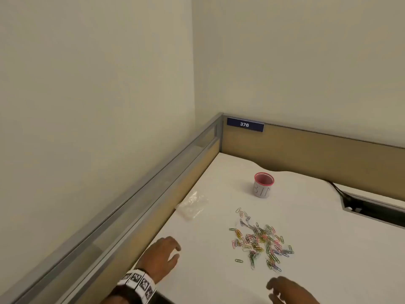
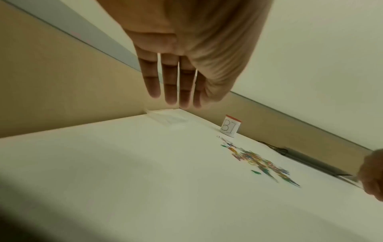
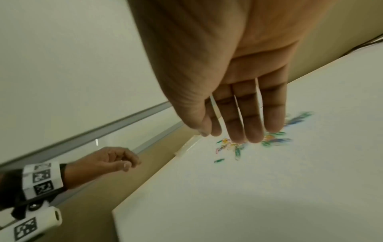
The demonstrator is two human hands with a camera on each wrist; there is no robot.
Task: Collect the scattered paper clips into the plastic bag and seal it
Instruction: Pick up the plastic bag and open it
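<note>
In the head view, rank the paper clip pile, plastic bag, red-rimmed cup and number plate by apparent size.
1. paper clip pile
2. number plate and plastic bag: alike, and the clear bag's edges are faint, so unranked
3. red-rimmed cup

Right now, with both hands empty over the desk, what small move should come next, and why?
Probably the left hand should reach forward to pick up the bag. It lies flat by the partition, beyond that hand, and the clips are all loose on the desk. Neither it nor the right hand holds anything, and clips need an open bag first.
</note>
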